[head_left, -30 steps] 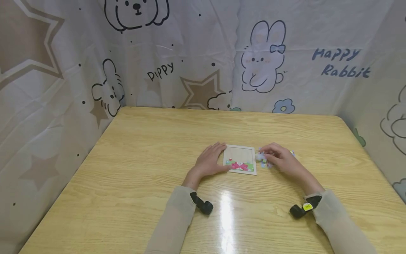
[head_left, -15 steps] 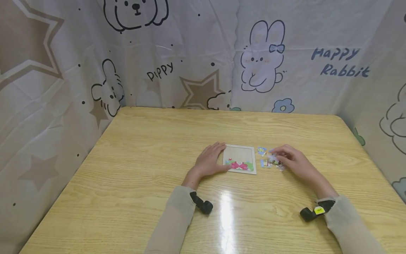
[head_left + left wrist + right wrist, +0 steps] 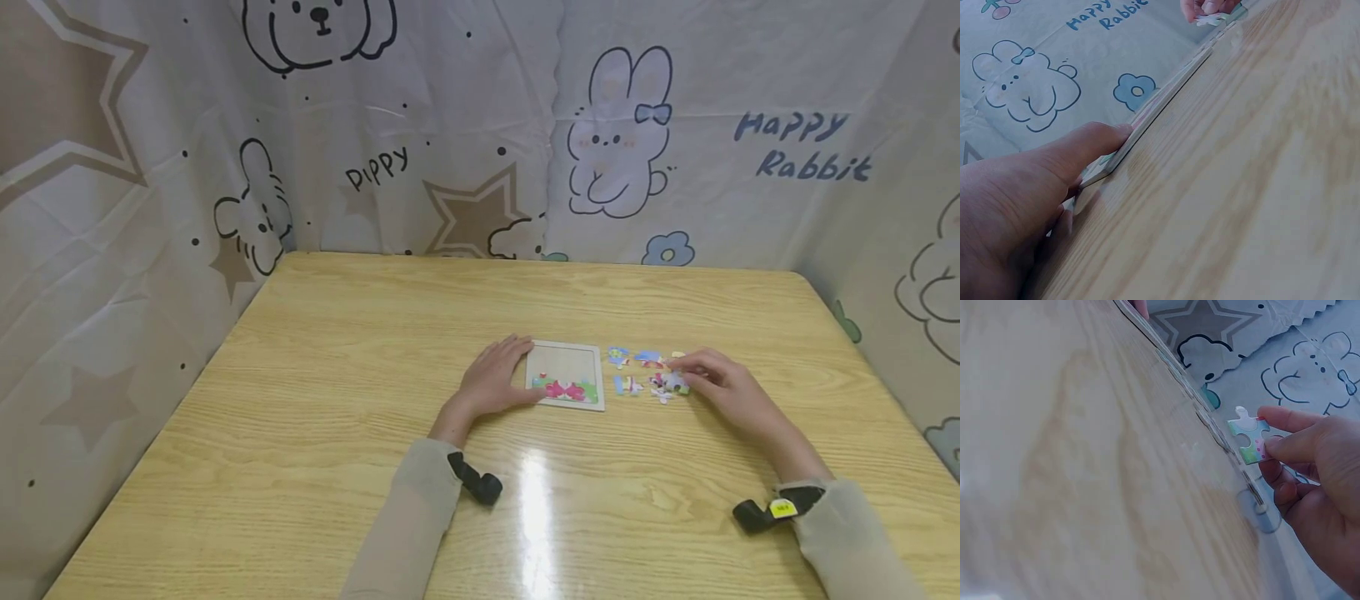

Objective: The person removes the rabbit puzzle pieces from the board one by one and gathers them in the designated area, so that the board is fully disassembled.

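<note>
A square wooden jigsaw tray (image 3: pixel 600 375) lies flat, a row of pink and green pieces (image 3: pixel 566 390) fitted along its near side. My left hand (image 3: pixel 493 380) holds its left side, thumb (image 3: pixel 1104 139) over the near corner and fingers reaching to the far corner. To the right, my right hand (image 3: pixel 723 385) pinches a puzzle piece (image 3: pixel 1254 429) between thumb and fingertips. That piece, pale blue and green with pink dots, is tilted up over the loose pieces. Several loose puzzle pieces (image 3: pixel 627 385) lie between tray and right hand; the fingers partly cover those farthest right.
The wooden table (image 3: pixel 360 350) extends around the tray, with a bright light reflection in front. Printed fabric (image 3: pixel 480 125) with cartoon animals and stars hangs behind and along both sides. Each wrist wears a black camera (image 3: pixel 480 486).
My right hand has moved rightward with the pinched puzzle piece, uncovering more loose pieces beside the tray. The left hand has stayed on the tray.
</note>
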`<state>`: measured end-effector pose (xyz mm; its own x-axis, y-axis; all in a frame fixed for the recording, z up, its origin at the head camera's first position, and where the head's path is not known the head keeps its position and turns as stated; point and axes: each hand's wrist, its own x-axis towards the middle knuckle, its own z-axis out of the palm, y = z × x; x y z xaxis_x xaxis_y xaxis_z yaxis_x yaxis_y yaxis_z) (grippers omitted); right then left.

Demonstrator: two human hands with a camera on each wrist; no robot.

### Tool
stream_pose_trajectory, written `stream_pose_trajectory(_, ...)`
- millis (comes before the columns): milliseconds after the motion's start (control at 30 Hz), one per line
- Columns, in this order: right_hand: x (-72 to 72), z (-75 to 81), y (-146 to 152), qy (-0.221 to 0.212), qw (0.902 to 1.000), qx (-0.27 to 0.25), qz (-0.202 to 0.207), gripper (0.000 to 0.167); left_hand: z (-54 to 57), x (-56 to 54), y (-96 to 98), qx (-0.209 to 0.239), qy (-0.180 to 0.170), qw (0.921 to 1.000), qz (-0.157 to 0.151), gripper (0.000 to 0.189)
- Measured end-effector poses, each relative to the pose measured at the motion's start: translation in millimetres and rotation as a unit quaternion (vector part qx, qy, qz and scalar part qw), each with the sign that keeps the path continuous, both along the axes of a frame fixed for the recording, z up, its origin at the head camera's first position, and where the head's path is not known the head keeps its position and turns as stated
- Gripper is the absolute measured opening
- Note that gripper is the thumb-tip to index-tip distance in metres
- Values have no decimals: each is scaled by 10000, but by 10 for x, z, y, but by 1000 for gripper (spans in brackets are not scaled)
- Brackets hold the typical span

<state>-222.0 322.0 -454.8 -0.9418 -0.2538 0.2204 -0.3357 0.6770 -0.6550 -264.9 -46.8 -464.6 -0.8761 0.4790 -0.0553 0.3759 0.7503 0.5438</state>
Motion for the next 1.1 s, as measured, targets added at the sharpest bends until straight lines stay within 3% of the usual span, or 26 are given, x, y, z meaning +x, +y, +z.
stream_pose_trajectory(600,68,-28,187,139,9998,117,-43,21,-13,-14,5,-10,30,10000,-14,86)
stream_pose_trajectory(900,63,-7,198,-225,9991,341,-95,23,-12,-13,5,16,25,10000,-6,86)
stream_pose_trajectory(1100,38,-21,208,-166,9989,427,3,23,-17,-11,1,37,17,10000,-6,86)
